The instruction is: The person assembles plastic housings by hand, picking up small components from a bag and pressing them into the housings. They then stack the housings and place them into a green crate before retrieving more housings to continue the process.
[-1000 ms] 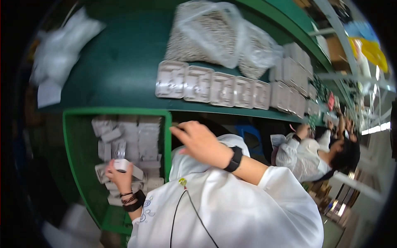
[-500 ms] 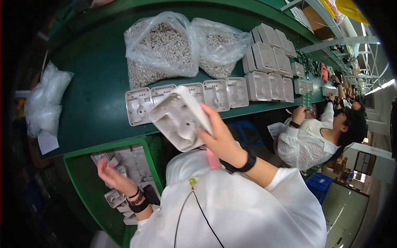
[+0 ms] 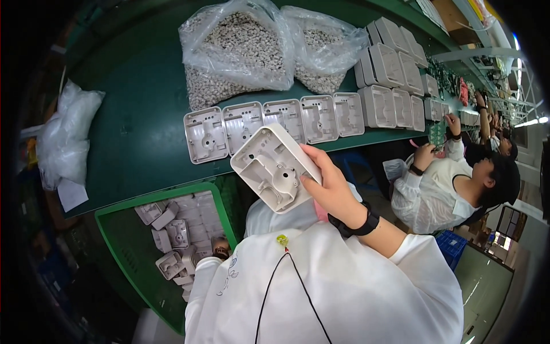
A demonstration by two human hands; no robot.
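Note:
My right hand grips a light grey plastic housing by its right wall, fingers behind and thumb on the rim. The housing is tilted, its open side with moulded posts facing me. Of my left arm, only the sleeve and the banded wrist show, at the right side of a green crate. The fingers of that hand are hidden. Several similar grey housings lie jumbled in the crate. Along the front edge of the green table stands a row of housings, open sides up.
Two clear bags of small pale parts stand behind the row. Stacked grey housings stand at the right. A crumpled plastic bag lies at the left table edge. A co-worker sits to the right, holding a green board.
My left hand, raised open over the crate before, has dropped and its fingers are out of sight. The housing in my right hand has turned, so its inside faces me more. The view has shifted.

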